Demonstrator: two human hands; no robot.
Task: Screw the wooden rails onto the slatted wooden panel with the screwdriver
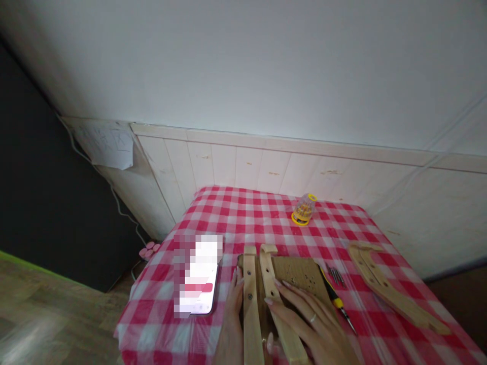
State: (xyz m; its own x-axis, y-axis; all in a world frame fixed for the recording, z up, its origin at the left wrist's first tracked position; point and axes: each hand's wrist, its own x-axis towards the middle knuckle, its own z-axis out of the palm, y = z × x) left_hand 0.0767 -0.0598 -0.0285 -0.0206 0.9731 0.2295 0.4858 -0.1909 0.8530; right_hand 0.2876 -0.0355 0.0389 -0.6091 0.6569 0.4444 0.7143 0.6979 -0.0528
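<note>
A wooden assembly [300,276] of slats and a perforated board lies on the table near its front edge. My left hand [232,324] rests flat against the left slat [250,304], fingers stretched out. My right hand [308,319], with a ring on one finger, lies open across the second slat [271,281] and the board, fingers spread. Neither hand is wrapped around anything.
The table carries a red and white checked cloth [247,213]. A lit phone [200,276] lies left of my hands. A yellow screwdriver [337,301] and loose bits [335,275] lie to the right, then more curved wooden parts [388,291]. A yellow bit holder [303,209] stands at the back.
</note>
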